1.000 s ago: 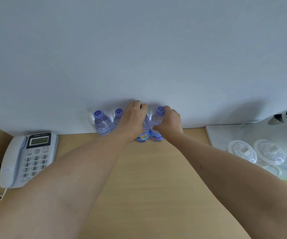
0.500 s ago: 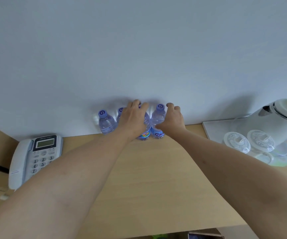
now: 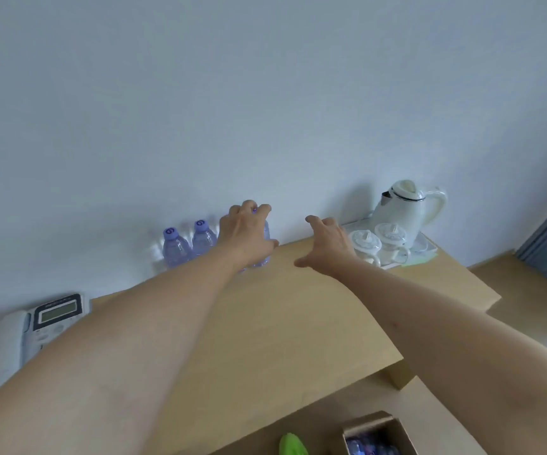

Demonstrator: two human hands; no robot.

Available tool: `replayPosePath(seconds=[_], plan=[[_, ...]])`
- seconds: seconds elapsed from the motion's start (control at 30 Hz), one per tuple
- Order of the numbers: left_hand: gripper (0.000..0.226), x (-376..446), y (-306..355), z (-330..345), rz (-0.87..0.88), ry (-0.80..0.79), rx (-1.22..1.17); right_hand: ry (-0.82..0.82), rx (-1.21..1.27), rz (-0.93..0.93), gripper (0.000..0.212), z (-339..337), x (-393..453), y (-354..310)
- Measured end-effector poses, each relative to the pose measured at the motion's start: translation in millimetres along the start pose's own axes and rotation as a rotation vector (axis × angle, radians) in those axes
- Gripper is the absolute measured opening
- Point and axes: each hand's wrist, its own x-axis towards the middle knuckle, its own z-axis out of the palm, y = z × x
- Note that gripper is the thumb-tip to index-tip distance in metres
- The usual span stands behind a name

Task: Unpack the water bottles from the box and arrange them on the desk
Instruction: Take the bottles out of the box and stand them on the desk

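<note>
The left hand has its fingers curled over the top of a water bottle standing by the wall at the back of the worktop, with two more bottles upright just beside it on its left; the right hand hovers apart from them, fingers spread wide and holding nothing; a phone sits far left, a white kettle on a tray far right, and the cardboard box lies below the worktop's near edge
</note>
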Motion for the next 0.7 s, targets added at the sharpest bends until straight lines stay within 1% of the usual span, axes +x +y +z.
replayPosePath(seconds=[0.2,0.4,0.5,0.6,0.7], plan=[[0.07,-36.2,79.4,18.8,0.174,-0.094,-0.053,0.04,-0.099,0.17,0.103,-32.1,-88.8,54.4],[0.077,-66.1,180.3,46.1,0.366,-0.189,-0.05,0.048,-0.125,0.377,0.112,-59.8,-172.3,129.9],[0.077,-84.4,236.3,72.0,0.432,-0.255,-0.073,0.043,-0.125,0.487,0.114,-68.6,-210.3,172.5],[0.075,-104.4,290.3,104.0,0.53,-0.332,-0.026,0.047,-0.101,0.599,0.114,-68.1,-249.5,220.2],[0.074,-125.6,336.1,142.2,0.588,-0.383,0.006,0.025,-0.038,0.716,0.114,-57.4,-290.9,273.1]])
